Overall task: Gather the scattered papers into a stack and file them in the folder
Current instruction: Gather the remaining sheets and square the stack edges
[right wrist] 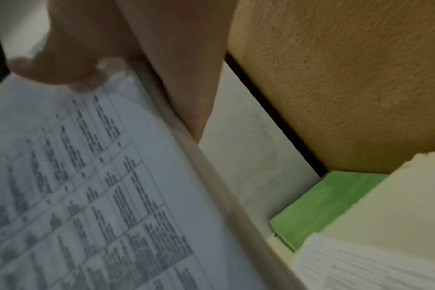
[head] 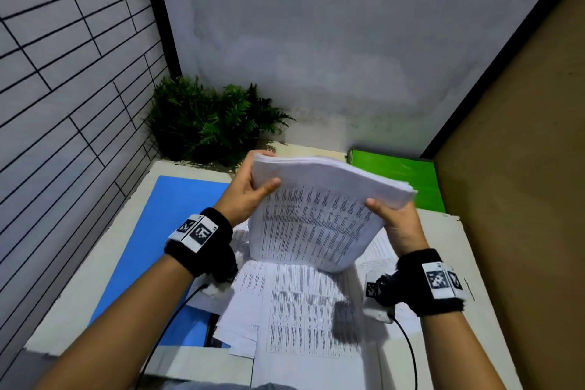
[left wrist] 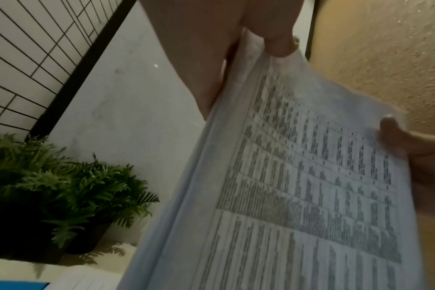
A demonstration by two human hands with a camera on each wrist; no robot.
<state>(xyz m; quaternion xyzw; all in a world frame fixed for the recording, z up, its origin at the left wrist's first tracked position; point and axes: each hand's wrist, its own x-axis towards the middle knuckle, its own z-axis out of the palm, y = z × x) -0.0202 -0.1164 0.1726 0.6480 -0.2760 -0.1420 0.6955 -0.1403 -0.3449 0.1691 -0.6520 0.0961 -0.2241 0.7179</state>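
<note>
A thick stack of printed papers (head: pixel 319 212) stands nearly upright on its lower edge over the table, its printed face towards me. My left hand (head: pixel 250 187) grips its upper left corner, thumb on the front. My right hand (head: pixel 395 215) grips the upper right edge, thumb on the front too. The left wrist view shows the stack (left wrist: pixel 298 186) with my left thumb (left wrist: pixel 278 43) on it. The right wrist view shows the same stack (right wrist: pixel 87 186) under my right thumb (right wrist: pixel 60 68). More loose sheets (head: pixel 304 310) lie flat below. A blue folder (head: pixel 164 231) lies on the left.
A green folder (head: pixel 395 180) lies at the back right, also seen as the green folder (right wrist: pixel 318 206). A potted fern (head: pixel 209 123) stands at the back left. The white table (head: pixel 95 304) is boxed in by a tiled wall left and a tan panel (head: pixel 522 168) right.
</note>
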